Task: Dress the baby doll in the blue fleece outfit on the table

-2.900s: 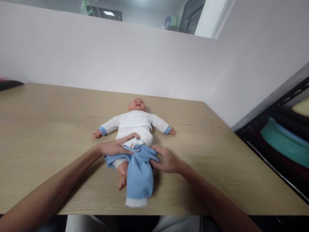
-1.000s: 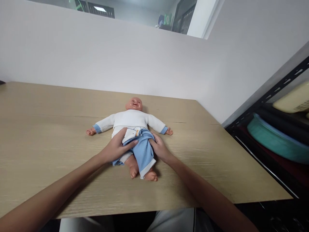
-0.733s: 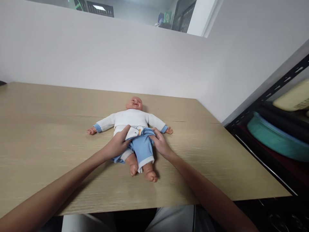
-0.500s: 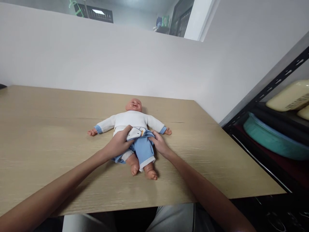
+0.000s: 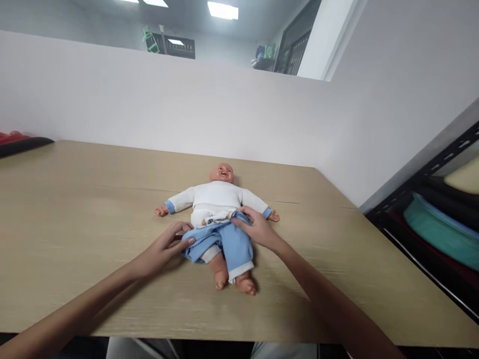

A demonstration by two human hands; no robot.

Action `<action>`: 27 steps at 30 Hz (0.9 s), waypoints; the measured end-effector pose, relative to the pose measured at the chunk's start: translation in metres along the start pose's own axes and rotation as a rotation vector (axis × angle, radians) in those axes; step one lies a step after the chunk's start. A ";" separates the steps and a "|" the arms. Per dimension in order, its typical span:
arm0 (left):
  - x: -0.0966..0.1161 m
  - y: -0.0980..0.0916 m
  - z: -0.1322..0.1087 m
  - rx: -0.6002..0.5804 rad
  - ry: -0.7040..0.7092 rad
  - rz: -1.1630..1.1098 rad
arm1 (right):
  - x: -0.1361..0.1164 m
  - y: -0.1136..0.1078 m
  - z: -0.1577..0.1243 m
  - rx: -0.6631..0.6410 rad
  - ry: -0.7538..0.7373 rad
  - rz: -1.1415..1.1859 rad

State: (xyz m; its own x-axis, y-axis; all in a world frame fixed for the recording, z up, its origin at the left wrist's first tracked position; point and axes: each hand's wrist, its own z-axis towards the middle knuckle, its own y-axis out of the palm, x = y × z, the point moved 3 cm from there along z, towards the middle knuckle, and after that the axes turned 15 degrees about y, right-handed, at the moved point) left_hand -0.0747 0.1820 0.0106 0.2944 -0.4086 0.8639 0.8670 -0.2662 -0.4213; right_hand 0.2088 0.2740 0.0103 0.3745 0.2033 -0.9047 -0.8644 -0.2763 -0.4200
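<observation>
Blue pants [image 5: 236, 249], both sides in reach of my hands

Doll [image 5: 217, 193] lies face-up on the bench [image 5: 112, 224], pants bunched across its hips. My right hand [image 5: 260, 229] pinches the waistband, probably for tension. Left hand [image 5: 164, 249] touches the opposite edge, likely steadying cloth; can't tell if it's gripping.

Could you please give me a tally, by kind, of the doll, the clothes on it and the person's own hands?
Doll: 1
White top: 1
Blue trousers: 1
Person's hands: 2, the left hand and the right hand
Total: 5
</observation>
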 end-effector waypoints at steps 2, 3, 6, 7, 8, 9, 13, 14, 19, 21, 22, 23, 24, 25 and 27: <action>-0.005 -0.003 0.010 0.073 -0.030 -0.040 | 0.001 0.002 0.018 -0.040 0.034 0.057; -0.009 -0.004 0.016 0.116 -0.045 -0.055 | 0.002 0.002 0.027 -0.035 0.042 0.095; -0.023 -0.009 0.037 0.199 -0.065 -0.072 | 0.009 0.005 0.049 0.026 0.054 0.165; -0.026 -0.012 0.044 0.213 -0.061 -0.057 | 0.011 0.005 0.054 0.046 0.053 0.167; -0.029 -0.015 0.050 0.223 -0.044 -0.028 | 0.012 0.006 0.057 0.059 0.051 0.160; -0.031 -0.018 0.054 0.228 -0.016 0.015 | 0.013 0.006 0.059 0.067 0.048 0.147; -0.036 -0.031 0.064 0.229 0.134 0.218 | 0.012 0.005 0.056 0.053 0.039 0.067; -0.038 -0.033 0.066 0.225 0.156 0.225 | 0.011 0.004 0.055 0.050 0.032 0.033; -0.052 -0.031 0.088 0.225 0.064 -0.003 | 0.012 0.005 0.066 0.137 0.030 0.054; -0.056 -0.027 0.103 0.248 0.039 -0.052 | 0.017 0.007 0.076 0.144 0.065 0.124; -0.057 -0.025 0.110 0.247 0.045 -0.063 | 0.020 0.007 0.081 0.140 0.082 0.143; -0.058 -0.022 0.117 0.244 0.056 -0.068 | 0.024 0.008 0.085 0.136 0.097 0.155; -0.059 -0.019 0.122 0.239 0.065 -0.076 | 0.027 0.008 0.088 0.131 0.115 0.166; -0.060 -0.017 0.126 0.233 0.073 -0.086 | 0.031 0.007 0.090 0.126 0.132 0.176; -0.063 -0.017 0.128 0.216 0.083 -0.105 | 0.037 0.005 0.090 0.107 0.157 0.189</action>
State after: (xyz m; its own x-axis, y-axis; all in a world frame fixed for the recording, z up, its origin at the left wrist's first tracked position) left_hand -0.0566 0.3238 -0.0013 0.1717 -0.4608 0.8707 0.9595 -0.1221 -0.2539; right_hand 0.1885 0.3648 -0.0192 0.2434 0.0074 -0.9699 -0.9514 -0.1928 -0.2403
